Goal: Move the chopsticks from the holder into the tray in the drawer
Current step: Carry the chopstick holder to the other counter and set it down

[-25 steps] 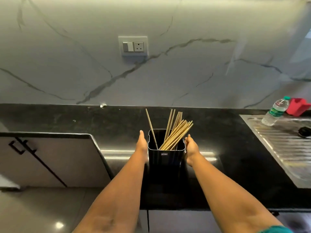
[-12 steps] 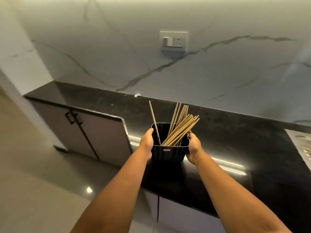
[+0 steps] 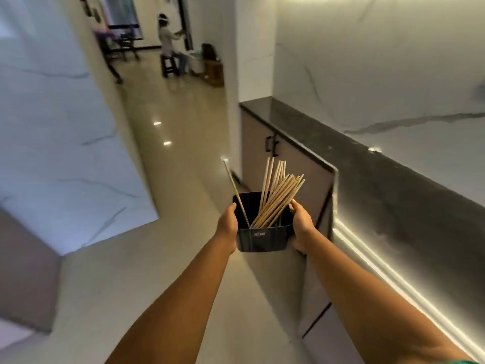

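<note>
The tall black rectangular plastic holder (image 3: pixel 263 236) carries a fan of pale wooden chopsticks (image 3: pixel 278 197) (one thin stick leaning off alone to the left). It sits squeezed between the left hand (image 3: pixel 229 224) and the right hand (image 3: pixel 301 225), each pressed flat on a side wall, out over the glossy beige floor (image 3: pixel 183 158). Half a second ago it stood on the black stone countertop (image 3: pixel 393 195); now it is off it, left of the counter.

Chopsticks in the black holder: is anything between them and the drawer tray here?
Cannot tell: no drawer or tray is in view. The tan wooden chopsticks stand in the black rectangular holder, held off the black stone counter between the left hand and right hand, above bare floor.
</note>
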Action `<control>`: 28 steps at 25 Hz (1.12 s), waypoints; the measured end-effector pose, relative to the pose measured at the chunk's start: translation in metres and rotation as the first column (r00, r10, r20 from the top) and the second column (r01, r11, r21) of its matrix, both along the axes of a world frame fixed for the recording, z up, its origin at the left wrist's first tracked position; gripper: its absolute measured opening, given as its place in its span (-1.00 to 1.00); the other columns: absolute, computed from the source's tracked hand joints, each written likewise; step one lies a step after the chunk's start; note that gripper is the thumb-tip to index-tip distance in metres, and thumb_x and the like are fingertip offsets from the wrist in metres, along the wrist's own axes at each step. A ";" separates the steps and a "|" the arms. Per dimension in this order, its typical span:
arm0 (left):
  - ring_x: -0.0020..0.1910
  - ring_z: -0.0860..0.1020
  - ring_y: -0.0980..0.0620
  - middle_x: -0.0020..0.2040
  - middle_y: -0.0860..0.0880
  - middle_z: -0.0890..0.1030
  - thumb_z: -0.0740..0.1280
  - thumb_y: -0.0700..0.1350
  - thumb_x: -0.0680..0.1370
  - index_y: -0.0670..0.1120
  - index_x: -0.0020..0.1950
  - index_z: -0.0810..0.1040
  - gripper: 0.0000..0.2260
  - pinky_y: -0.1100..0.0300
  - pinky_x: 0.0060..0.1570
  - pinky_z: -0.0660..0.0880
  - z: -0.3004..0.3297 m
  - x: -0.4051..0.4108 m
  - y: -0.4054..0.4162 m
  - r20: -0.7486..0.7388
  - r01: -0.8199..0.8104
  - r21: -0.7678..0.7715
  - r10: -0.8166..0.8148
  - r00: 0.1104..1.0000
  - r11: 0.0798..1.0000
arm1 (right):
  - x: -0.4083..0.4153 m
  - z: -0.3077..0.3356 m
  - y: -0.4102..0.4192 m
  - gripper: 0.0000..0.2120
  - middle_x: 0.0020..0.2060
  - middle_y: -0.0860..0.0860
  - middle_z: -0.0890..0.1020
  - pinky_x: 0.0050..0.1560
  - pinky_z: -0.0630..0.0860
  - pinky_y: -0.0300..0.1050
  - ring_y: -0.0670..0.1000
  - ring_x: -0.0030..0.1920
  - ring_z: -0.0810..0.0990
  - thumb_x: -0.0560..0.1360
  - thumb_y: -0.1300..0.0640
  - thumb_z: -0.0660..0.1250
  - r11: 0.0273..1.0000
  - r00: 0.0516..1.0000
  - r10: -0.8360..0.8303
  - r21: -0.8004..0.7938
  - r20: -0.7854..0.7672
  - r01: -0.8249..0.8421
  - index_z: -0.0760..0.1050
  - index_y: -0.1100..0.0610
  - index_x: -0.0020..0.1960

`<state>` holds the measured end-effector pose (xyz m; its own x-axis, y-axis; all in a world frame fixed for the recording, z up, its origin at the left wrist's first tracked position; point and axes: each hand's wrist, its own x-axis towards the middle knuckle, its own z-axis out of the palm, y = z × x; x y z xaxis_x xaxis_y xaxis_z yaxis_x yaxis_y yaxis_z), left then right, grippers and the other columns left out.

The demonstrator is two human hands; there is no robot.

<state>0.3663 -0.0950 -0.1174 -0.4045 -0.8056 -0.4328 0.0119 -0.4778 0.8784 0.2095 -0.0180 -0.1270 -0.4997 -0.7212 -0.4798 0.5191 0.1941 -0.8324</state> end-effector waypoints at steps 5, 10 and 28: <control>0.14 0.52 -0.05 0.27 -0.13 0.54 0.04 0.05 0.65 -0.11 0.25 0.52 -0.62 0.09 0.15 0.43 -0.005 0.168 0.010 0.042 -0.316 -0.007 0.316 0.948 0.949 | 0.153 -0.011 -0.050 -0.56 -0.08 0.12 0.72 0.00 0.60 0.04 0.11 -0.05 0.69 0.62 -0.07 0.04 0.932 0.933 0.358 -0.053 -0.034 -0.359 0.65 0.11 -0.02; 0.34 0.42 -0.11 0.38 -0.14 0.46 0.07 0.06 0.64 -0.14 0.40 0.41 -0.58 0.05 0.36 0.30 -0.011 0.364 0.056 0.069 -0.622 0.034 0.619 0.782 0.782 | 0.352 -0.015 -0.055 -0.56 0.01 0.16 0.70 0.09 0.56 0.07 0.17 0.08 0.65 0.61 -0.02 0.01 0.766 0.768 0.638 -0.045 -0.060 -0.641 0.61 0.17 0.10; 0.21 0.44 -0.07 0.23 -0.13 0.50 0.06 0.09 0.63 -0.15 0.33 0.40 -0.59 0.08 0.24 0.33 0.018 0.881 0.379 0.127 -0.997 -0.061 0.990 -0.059 -0.051 | 0.980 0.000 0.137 -0.63 0.02 0.08 0.70 0.04 0.54 -0.02 0.08 0.07 0.62 0.57 -0.11 0.13 -0.069 -0.067 0.997 -0.046 -0.033 -0.997 0.64 0.07 0.03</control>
<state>1.2473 0.2837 -0.0993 0.8501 -0.3029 -0.4308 0.4285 -0.0777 0.9002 1.1894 0.1190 -0.1265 0.7755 -0.4629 -0.4292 -0.1882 0.4794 -0.8572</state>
